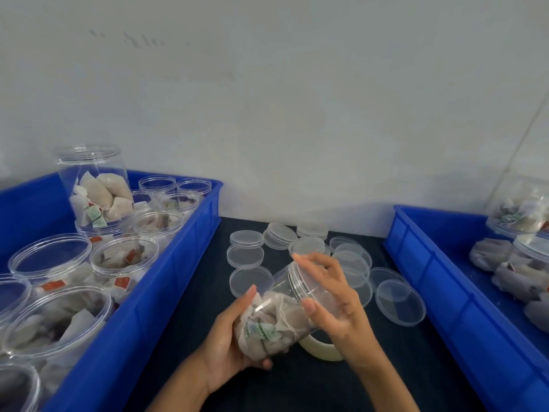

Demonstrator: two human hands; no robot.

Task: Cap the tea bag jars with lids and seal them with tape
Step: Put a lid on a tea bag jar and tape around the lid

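- Left hand [230,337] grips clear jar [276,316] of tea bags around its base, jar tilted over the dark counter [190,307], mouth up-right.
- Right hand [332,298] on lid [300,281] at jar mouth, fingers curled around the rim.
- Tape roll [319,349] on counter, partly behind the jar and right wrist.
- Loose clear lids [246,254] scattered on counter beyond the hands.
- Left blue bin [166,292] holds uncapped jars with tea bags, one stacked higher.
- Right blue bin [445,281] holds more jars.
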